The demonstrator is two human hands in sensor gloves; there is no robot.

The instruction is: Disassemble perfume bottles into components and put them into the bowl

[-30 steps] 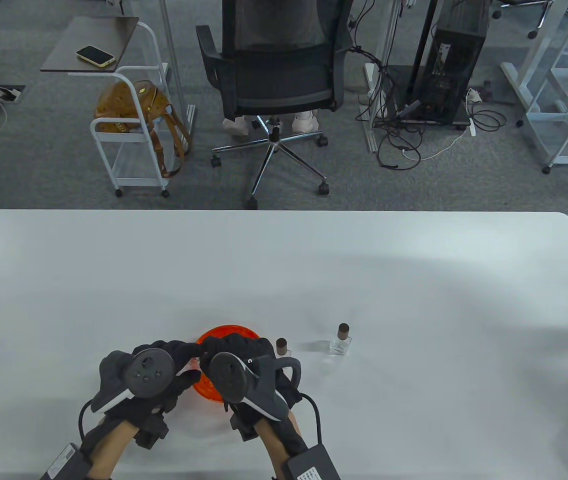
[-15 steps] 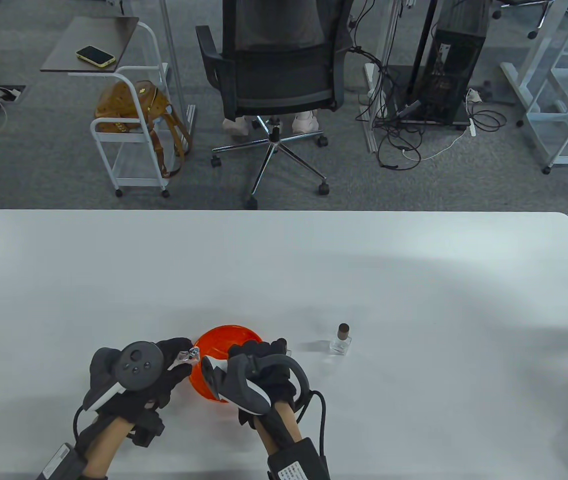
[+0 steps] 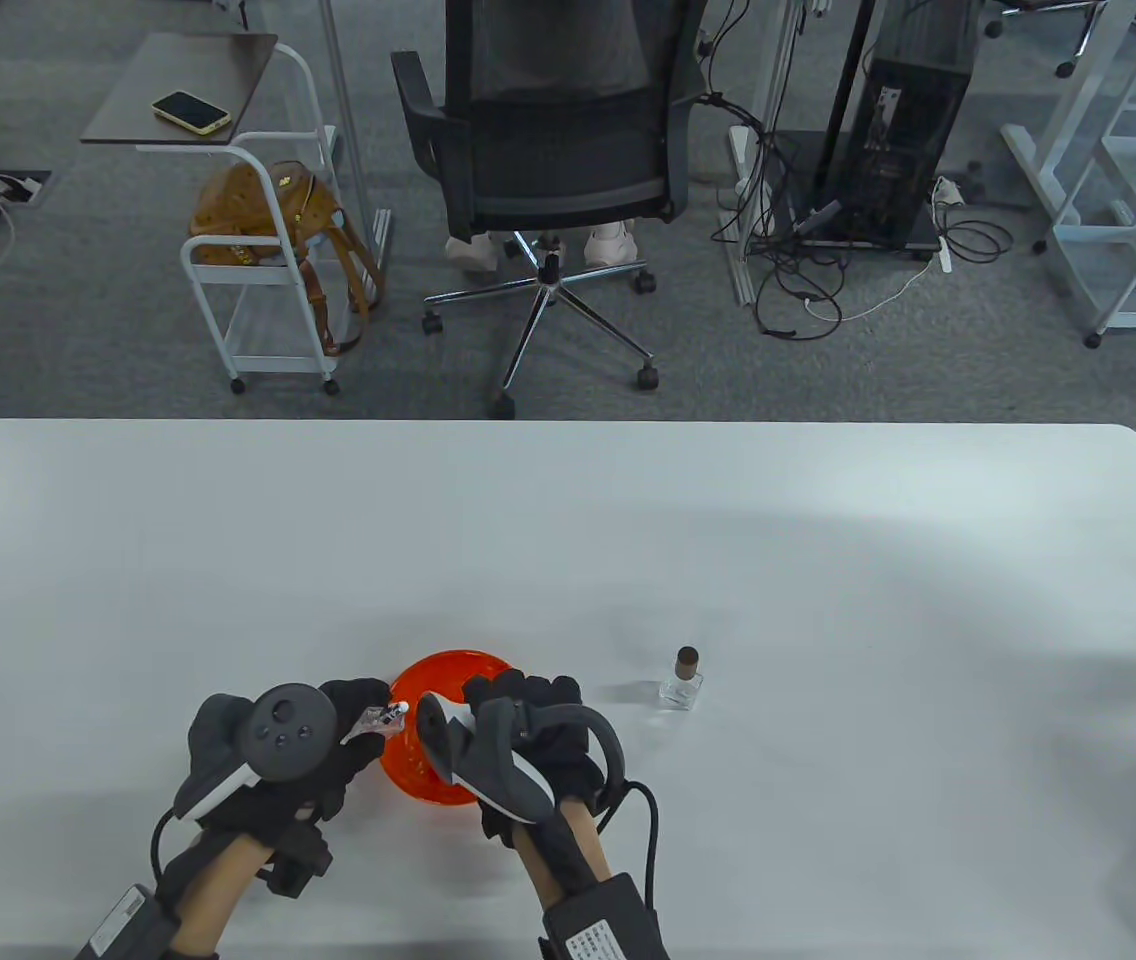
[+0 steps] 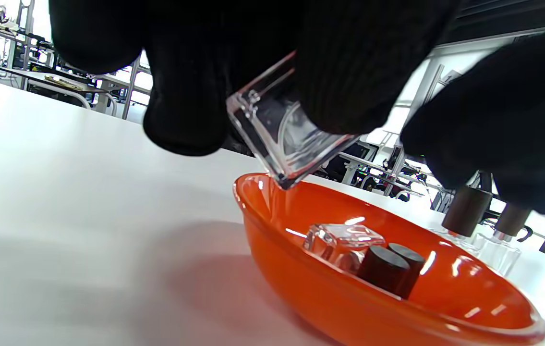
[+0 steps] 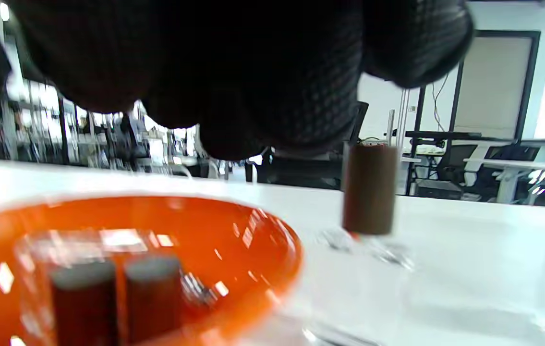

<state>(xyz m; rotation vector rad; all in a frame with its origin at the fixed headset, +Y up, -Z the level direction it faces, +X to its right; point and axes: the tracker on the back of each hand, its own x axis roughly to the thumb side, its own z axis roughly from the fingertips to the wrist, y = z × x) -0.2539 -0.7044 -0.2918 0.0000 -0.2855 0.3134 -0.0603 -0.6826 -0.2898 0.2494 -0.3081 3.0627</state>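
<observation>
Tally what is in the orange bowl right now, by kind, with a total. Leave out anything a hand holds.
Brown caps: 2
Clear glass bottles: 1
Total in the bowl: 3
Left out: the glass bottle that the left hand holds over the rim.

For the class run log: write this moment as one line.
left hand: holds glass bottle over orange bowl | right hand: above bowl | bowl: two dark caps, glass piece
</observation>
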